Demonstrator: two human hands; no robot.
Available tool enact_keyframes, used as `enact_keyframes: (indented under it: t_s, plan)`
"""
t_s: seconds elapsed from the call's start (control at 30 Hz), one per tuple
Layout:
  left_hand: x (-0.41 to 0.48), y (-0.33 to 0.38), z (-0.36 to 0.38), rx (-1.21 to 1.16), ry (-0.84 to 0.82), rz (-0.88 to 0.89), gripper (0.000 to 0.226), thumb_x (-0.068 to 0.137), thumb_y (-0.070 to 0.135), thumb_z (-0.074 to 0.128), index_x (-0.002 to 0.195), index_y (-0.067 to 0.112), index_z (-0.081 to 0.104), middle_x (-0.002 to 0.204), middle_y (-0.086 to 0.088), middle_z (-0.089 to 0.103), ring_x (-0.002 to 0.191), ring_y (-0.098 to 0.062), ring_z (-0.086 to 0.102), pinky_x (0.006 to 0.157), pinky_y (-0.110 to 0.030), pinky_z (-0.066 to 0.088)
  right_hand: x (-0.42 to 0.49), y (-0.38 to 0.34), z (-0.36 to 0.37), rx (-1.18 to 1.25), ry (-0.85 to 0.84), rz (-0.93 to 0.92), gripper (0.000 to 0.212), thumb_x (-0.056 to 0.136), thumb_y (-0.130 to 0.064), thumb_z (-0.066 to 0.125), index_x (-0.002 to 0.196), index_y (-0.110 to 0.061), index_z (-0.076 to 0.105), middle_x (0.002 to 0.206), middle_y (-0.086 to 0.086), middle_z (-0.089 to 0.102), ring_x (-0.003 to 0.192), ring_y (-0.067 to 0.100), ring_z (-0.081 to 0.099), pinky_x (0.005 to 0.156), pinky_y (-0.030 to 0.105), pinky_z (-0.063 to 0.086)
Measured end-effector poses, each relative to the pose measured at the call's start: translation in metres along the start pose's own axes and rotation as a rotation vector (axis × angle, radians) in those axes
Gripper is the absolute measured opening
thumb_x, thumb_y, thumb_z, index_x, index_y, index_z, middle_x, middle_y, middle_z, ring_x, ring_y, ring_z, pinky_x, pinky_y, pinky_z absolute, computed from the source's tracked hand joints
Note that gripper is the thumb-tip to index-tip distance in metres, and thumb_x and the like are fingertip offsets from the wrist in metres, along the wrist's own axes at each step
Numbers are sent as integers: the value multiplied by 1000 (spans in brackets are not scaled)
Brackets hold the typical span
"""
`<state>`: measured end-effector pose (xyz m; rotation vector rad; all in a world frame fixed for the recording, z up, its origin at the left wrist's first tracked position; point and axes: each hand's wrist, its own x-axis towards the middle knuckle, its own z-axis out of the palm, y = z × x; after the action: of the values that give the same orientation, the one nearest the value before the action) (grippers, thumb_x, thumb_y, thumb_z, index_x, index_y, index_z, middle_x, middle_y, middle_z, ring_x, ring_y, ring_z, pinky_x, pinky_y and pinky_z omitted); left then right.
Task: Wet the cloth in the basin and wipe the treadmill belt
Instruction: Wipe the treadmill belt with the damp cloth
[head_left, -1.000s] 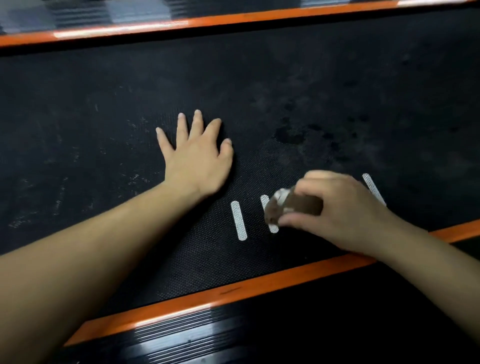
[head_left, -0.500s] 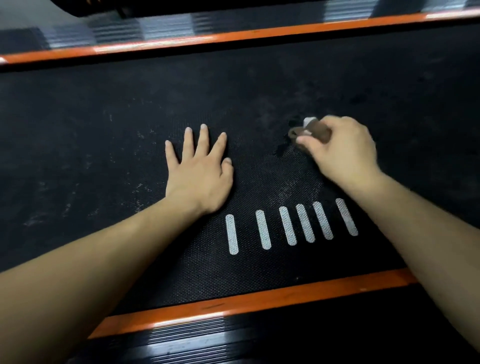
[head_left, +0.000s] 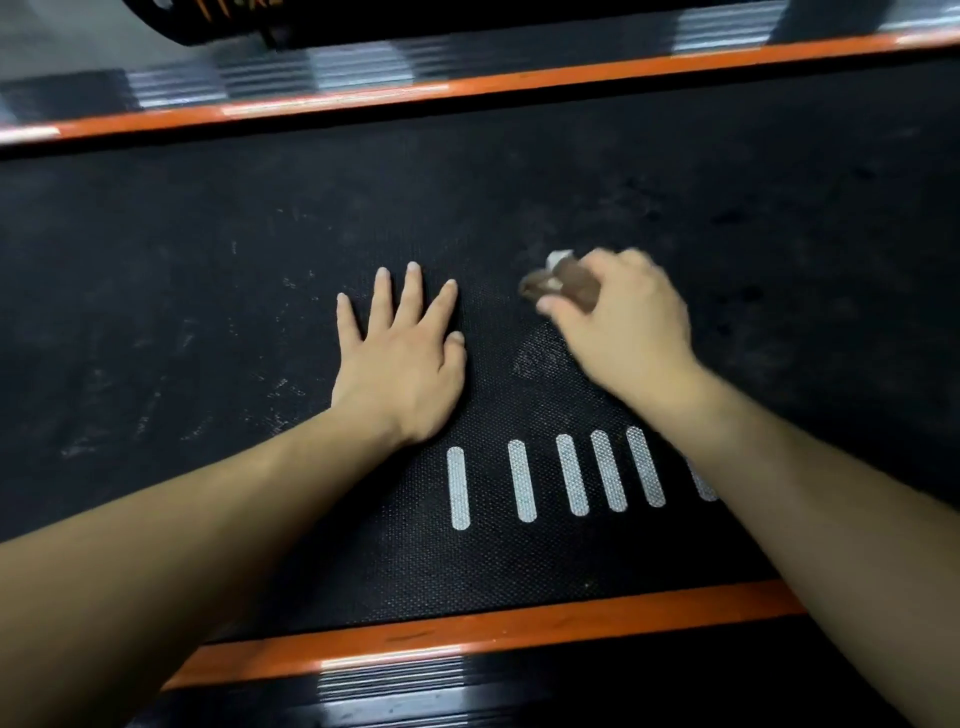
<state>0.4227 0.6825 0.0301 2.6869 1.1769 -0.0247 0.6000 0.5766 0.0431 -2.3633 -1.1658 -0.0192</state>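
The black treadmill belt (head_left: 208, 260) fills the middle of the view, dusty and scuffed on the left. My left hand (head_left: 400, 358) lies flat on the belt with its fingers spread. To its right, my right hand (head_left: 623, 322) grips a bunched brown and white cloth (head_left: 558, 283) and presses it on the belt. The cloth is motion-blurred and mostly hidden under the fingers. The basin is not in view.
Several white stripes (head_left: 522, 486) are printed on the belt near my wrists. Orange side rails run along the far edge (head_left: 467, 85) and the near edge (head_left: 467, 631), each with ribbed black and silver foot strips beyond. A dark part of the machine (head_left: 363, 15) sits at the top.
My right hand with the cloth swept from near the white stripes up the belt away from me, then a little left toward my left hand. My left hand stayed flat.
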Motion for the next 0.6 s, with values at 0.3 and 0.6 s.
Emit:
enact_keyframes:
  t_s: [0.3, 0.6]
  plan:
    - [4, -3, -2, -22, -22, 44, 60, 102, 42, 20, 159, 28, 10, 169, -8, -5, 153, -32, -15, 118, -63, -11, 69, 14, 7, -87, 112, 196, 43, 82, -57, 63, 102, -19, 66, 102, 10, 65, 96, 34, 63, 75, 36, 46]
    - [27, -8, -5, -54, 12, 119, 66, 98, 56, 26, 155, 22, 21, 168, -15, 4, 153, -38, -7, 115, -71, -8, 60, -19, 9, -121, -33, -40, 36, 80, -57, 64, 97, -26, 70, 93, 2, 63, 92, 25, 62, 84, 39, 48]
